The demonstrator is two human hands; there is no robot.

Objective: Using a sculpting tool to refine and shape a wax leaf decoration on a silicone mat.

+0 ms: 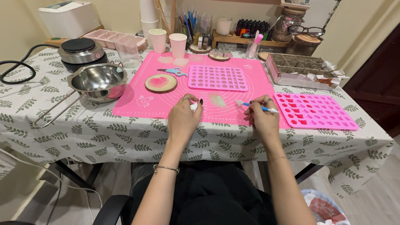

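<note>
Holding a small blue-handled brush (pixel 257 106) in pinched fingers, the right hand (pixel 262 116) rested on the pink mat (pixel 166 104).

The brush lay nearly level, its long axis running across the table, pale tip pointing toward the left hand (pixel 184 116), which was closed around a small white piece (pixel 194 106). Between the hands sat a pale smear (pixel 217 100). Just right of the brush hand lay a pink mould tray (pixel 316 111); beyond, another mould (pixel 217 77). A leaf-print cloth (pixel 104 133) covered the cluttered craft table.

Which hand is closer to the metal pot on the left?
Left. The left hand lies just right of the metal pot; the right hand, holding a blue tool, is farther right.
</note>
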